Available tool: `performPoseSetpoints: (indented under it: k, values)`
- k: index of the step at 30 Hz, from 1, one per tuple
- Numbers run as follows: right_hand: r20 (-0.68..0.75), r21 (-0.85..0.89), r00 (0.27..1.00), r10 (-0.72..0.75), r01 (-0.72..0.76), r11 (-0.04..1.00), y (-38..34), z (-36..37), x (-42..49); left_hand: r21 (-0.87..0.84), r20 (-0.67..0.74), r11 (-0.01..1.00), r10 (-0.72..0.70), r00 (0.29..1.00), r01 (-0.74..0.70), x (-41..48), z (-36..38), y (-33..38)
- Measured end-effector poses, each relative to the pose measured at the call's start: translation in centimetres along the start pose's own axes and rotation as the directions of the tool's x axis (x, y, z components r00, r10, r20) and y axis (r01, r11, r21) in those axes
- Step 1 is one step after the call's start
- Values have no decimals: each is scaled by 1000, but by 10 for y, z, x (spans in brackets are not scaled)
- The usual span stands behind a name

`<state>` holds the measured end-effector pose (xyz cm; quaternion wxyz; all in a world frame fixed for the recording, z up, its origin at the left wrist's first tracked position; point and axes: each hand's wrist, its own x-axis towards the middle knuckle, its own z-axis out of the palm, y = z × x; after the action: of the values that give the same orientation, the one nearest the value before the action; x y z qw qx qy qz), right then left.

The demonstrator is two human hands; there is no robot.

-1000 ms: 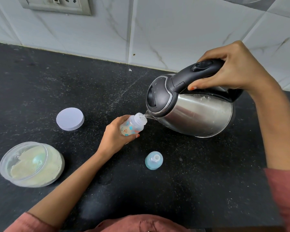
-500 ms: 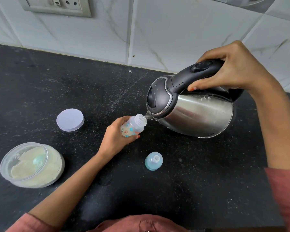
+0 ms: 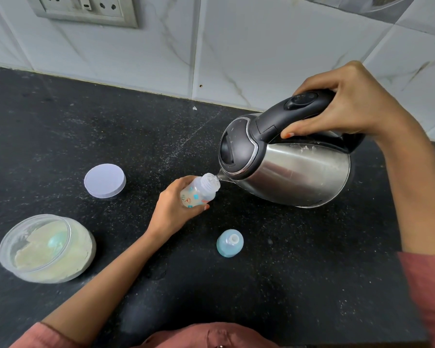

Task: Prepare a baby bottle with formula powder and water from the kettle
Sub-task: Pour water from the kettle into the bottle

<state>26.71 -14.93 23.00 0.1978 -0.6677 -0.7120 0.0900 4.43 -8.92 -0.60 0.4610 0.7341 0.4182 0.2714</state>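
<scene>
My left hand (image 3: 172, 209) grips a small clear baby bottle (image 3: 199, 193) with coloured prints, its open threaded neck tilted toward the kettle. My right hand (image 3: 349, 106) holds the black handle of a steel kettle (image 3: 291, 169), which is tipped left so its spout touches the bottle's mouth. The bottle's blue teat cap (image 3: 229, 243) stands on the black counter (image 3: 86, 121) just in front of the bottle. An open clear jar of pale formula powder (image 3: 45, 248), with a bluish scoop inside, sits at the left.
The jar's white round lid (image 3: 104, 180) lies flat on the counter left of the bottle. A white tiled wall (image 3: 236, 46) with a socket panel (image 3: 86, 8) runs along the back. Powder dust speckles the counter.
The kettle and bottle have held almost the same pose; the kettle has tipped very slightly further toward the bottle's mouth.
</scene>
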Motion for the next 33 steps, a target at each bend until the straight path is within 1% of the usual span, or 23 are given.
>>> performPoseSetpoints:
  k: [11, 33]
  values:
    - [22, -12, 1000, -9, 9, 1000, 1, -2, 1, -2, -4, 1000, 14, 1000, -14, 0, 0, 1]
    - [14, -15, 1000, -20, 20, 1000, 0, -4, -1, -8, -8, 1000, 24, 1000, -24, 0, 2, 2]
